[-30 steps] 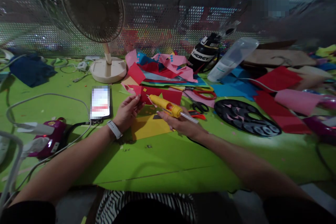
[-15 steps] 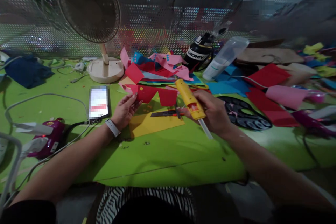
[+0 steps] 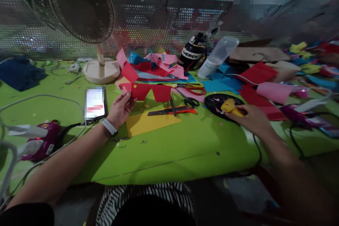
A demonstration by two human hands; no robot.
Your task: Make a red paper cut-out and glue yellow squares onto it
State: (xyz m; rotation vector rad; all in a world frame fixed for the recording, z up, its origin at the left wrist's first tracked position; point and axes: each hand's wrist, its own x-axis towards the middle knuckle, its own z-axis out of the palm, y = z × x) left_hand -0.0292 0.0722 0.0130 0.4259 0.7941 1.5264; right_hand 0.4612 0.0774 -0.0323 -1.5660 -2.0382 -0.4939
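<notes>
My left hand pinches the left end of a cut red paper piece, which has a small yellow square on it. In my right hand is a yellow glue gun, over the black palette at the right. Below the red piece lies a yellow paper sheet, with an orange and black cutter across its upper edge. Black-handled scissors rest just right of the cutter.
A phone and a purple power block with cables lie at the left. Behind stand a fan, a black bottle and a leaning clear bottle, beside piled coloured paper.
My right hand has moved right with the glue gun, from beside the red piece to over the palette. The scissors now show. My left hand still holds the red piece.
</notes>
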